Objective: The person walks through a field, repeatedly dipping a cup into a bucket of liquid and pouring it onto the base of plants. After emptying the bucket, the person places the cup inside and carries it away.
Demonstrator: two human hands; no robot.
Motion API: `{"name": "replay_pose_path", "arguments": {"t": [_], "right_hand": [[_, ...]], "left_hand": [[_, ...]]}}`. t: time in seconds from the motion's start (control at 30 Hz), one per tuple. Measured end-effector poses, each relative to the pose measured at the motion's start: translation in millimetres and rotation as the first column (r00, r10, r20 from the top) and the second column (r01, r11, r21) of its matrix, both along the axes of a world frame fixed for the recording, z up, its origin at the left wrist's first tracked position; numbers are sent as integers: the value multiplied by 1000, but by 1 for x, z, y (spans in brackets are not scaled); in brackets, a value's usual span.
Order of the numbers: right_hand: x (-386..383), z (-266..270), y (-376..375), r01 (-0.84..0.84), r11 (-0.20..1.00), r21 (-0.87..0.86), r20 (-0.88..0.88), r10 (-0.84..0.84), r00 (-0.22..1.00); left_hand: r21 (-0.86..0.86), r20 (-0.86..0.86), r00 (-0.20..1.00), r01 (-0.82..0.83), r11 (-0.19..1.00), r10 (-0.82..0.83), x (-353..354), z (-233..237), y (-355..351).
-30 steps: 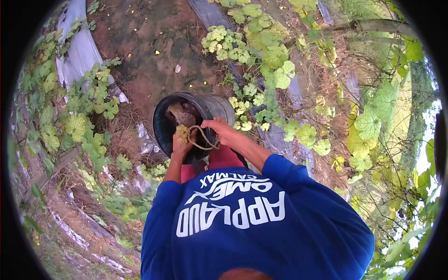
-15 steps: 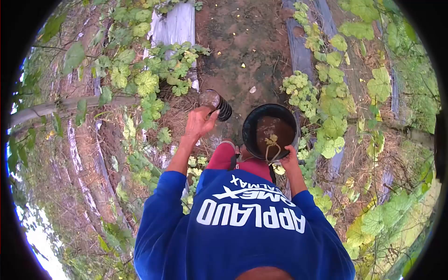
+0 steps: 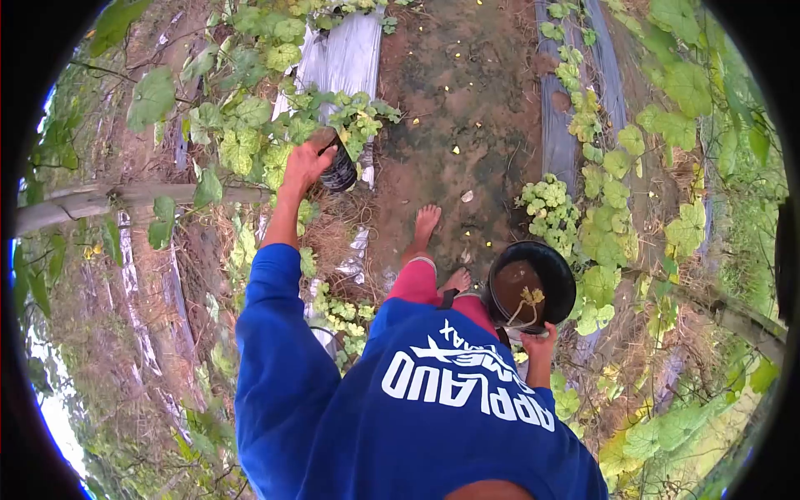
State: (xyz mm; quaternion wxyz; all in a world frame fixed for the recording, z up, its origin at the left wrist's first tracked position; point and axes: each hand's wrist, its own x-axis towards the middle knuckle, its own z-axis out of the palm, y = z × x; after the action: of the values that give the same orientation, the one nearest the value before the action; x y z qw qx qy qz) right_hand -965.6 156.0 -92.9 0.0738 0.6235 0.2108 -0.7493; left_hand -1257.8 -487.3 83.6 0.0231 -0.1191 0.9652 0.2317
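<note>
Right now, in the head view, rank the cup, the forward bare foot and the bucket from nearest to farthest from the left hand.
1. The cup, gripped in the left hand, among the leaves at upper left.
2. The forward foot, on the dirt path, centre.
3. The bucket, lower right, held by the right hand.

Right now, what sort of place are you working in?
Probably an outdoor vegetable plot: leafy vines trail over beds covered in plastic sheeting, with a bare dirt path between them.
</note>
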Motion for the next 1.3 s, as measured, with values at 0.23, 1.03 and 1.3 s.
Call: {"name": "replay_pose_path", "arguments": {"t": [0.23,1.03,1.3], "right_hand": [[27,14,-36,-156,902,402,-150,233,961],[-112,45,-127,770,622,-141,-68,-782,620],[-123,15,-118,776,615,-140,-27,-786,618]], "left_hand": [[-242,333,933,222,944,-134,-86,-129,-110],[43,136,890,434,900,-436,-151,-60,-5],[41,152,451,886,462,-879,-210,-23,155]]}}
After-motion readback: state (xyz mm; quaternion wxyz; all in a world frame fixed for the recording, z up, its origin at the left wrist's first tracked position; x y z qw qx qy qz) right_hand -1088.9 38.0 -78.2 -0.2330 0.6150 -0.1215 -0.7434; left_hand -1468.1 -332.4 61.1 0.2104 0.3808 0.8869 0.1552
